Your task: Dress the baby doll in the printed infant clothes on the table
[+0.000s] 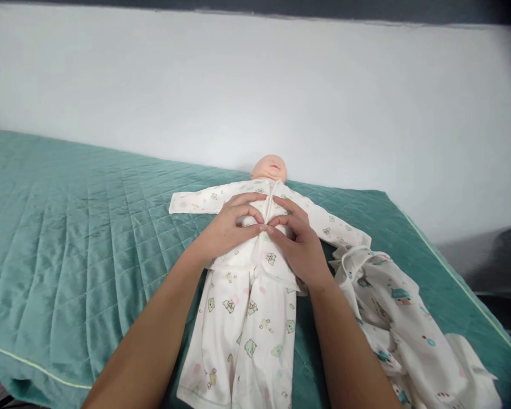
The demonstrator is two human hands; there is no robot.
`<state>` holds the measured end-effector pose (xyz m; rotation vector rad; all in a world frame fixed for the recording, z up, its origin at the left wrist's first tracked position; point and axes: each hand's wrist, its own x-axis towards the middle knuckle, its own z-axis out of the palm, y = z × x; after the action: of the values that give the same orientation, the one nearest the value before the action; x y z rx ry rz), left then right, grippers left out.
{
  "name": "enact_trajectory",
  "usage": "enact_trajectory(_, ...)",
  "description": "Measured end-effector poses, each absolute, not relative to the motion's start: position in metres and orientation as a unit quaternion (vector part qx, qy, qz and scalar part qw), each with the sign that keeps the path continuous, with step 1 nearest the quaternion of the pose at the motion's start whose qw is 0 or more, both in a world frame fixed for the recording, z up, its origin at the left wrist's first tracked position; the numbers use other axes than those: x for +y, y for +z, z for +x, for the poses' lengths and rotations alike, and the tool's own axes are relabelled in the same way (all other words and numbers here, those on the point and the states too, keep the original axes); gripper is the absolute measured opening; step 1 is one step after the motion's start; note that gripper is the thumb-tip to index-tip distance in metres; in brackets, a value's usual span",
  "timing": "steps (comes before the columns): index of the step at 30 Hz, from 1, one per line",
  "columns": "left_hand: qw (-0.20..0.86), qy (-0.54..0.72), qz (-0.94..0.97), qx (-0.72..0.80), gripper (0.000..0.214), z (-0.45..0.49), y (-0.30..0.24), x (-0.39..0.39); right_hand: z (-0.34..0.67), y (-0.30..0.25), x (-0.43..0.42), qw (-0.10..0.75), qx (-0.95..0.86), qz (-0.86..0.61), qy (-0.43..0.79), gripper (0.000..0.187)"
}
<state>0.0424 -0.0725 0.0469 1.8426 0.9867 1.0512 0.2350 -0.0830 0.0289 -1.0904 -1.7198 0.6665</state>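
Note:
A baby doll (271, 166) lies on its back, its head toward the wall. It wears a white printed jacket (238, 253) with long sleeves and white printed trousers (249, 335). My left hand (234, 221) pinches the jacket's front edge at the chest between thumb and fingers. From the other side my right hand (296, 233) pinches the opposite front edge. The two thumbs and fingertips nearly meet at the middle opening. Any fastener between the fingertips is hidden. Above my hands the front edges run up to the doll's neck.
Green quilted bedding (68, 238) with a pale piped edge covers the bed. Crumpled white baby clothes (409, 318) with a coloured print lie beside my right forearm, touching the doll's sleeve end. A plain white wall (238, 85) stands behind the bed. Something dark (494, 272) is beyond the right edge.

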Motion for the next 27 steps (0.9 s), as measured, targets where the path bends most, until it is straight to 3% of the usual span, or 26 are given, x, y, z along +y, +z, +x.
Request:
enact_trajectory(11,0.34,0.382,0.774,0.374,0.015,0.0389,0.0476,-0.0696,0.2361,0.0271,-0.0821,0.479,-0.705,-0.441,0.282,0.008)
enact_trajectory(27,0.37,0.344,0.785,0.358,0.013,0.0353,0.0492,-0.07,0.2284,0.0285,-0.091,0.487,-0.699,-0.466,0.237,0.004)
